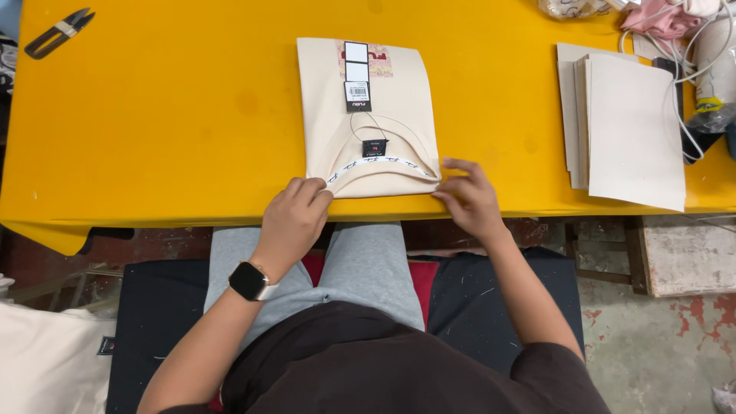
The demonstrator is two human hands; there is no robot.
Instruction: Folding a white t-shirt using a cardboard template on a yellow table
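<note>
A folded cream shirt (399, 107) lies on the yellow table (184, 115), collar toward me, with paper tags (356, 77) strung from the neck. My left hand (295, 215), a black watch on its wrist, pinches the shirt's near left corner at the table edge. On the near right corner rests my right hand (468, 195), fingers spread and gripping the fabric.
A stack of cream cardboard sheets (632, 126) lies to the right. Black thread snips (57, 32) sit at the far left. Pink fabric (659, 17) and white cables (701, 54) crowd the far right corner. A white bundle (46, 360) lies on the floor at left.
</note>
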